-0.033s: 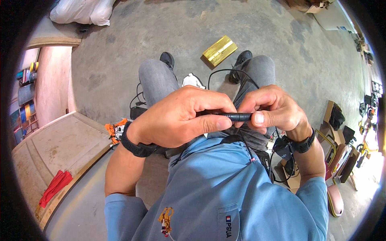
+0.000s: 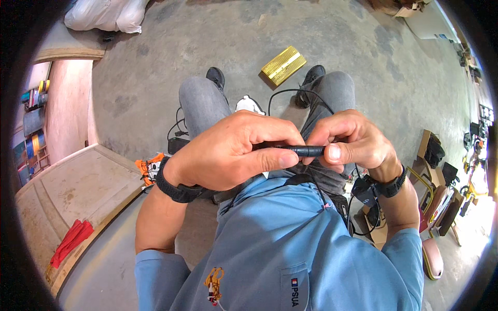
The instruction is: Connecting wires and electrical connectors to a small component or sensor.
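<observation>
In front of my lap, my left hand (image 2: pixel 236 150) is closed, with thumb and forefinger pinching one end of a black cable connector (image 2: pixel 307 151). The other end is gripped by the thumb and fingers of my right hand (image 2: pixel 353 142). The black part runs straight from one hand to the other, with a seam showing near its middle. My fingers hide both of its ends. A thin black cable (image 2: pixel 298 90) arches up behind my right hand, and a further loop of cable (image 2: pixel 351 217) hangs beneath my right wrist.
A gold ribbed metal box (image 2: pixel 284 66) lies on the concrete floor beyond my feet. To the left are a worn board (image 2: pixel 78 176) with a red cloth (image 2: pixel 72 241) and an orange-and-white item (image 2: pixel 150 168). Cartons and tools (image 2: pixel 441 181) crowd the right side. White sacks (image 2: pixel 106 15) sit far left.
</observation>
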